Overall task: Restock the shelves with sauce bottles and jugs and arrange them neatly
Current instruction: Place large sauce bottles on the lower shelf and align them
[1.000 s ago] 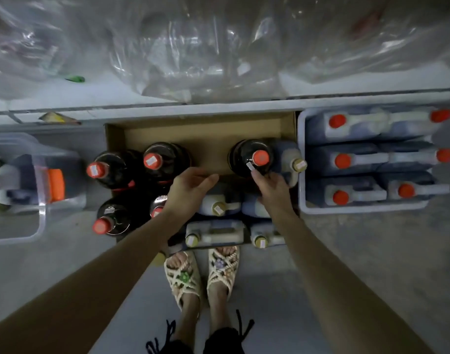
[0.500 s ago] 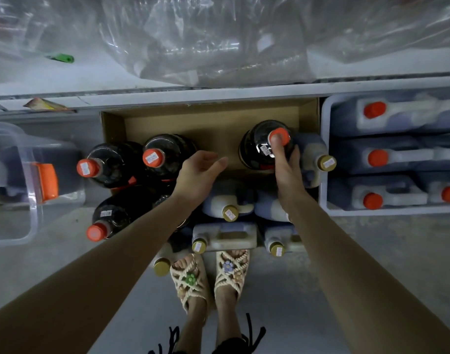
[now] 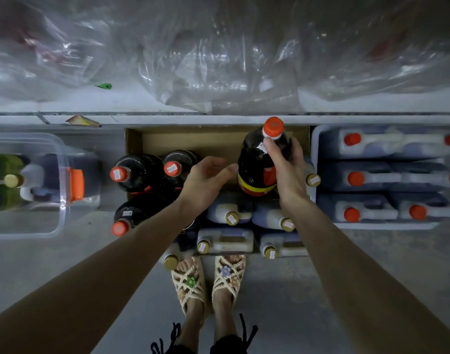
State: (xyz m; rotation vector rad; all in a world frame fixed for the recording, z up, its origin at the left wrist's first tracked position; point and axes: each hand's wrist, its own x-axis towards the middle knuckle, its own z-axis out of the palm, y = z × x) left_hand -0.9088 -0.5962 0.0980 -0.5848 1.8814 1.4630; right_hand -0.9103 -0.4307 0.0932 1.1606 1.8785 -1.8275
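Note:
My right hand (image 3: 286, 172) grips a big dark sauce bottle (image 3: 254, 164) with an orange cap by its shoulder, lifted and tilted above the cardboard box (image 3: 193, 141). My left hand (image 3: 206, 182) hovers with relaxed fingers just left of that bottle, its fingertips near the bottle's side. Three more dark orange-capped bottles (image 3: 139, 172) stand in the box's left part. Several small jugs with gold caps (image 3: 226, 213) sit at the box's near side, by my feet.
A white tray (image 3: 318, 144) of orange-capped jugs (image 3: 372, 177) lies to the right. A clear plastic tub (image 3: 47, 226) with bottles stands on the left. A shelf edge (image 3: 218, 118) runs above the box, with clear plastic bags (image 3: 218, 60) piled on it.
My right hand went from touching the bottle's cap to gripping its shoulder, and has raised the bottle out of the box's right part. My left hand stayed close beside it.

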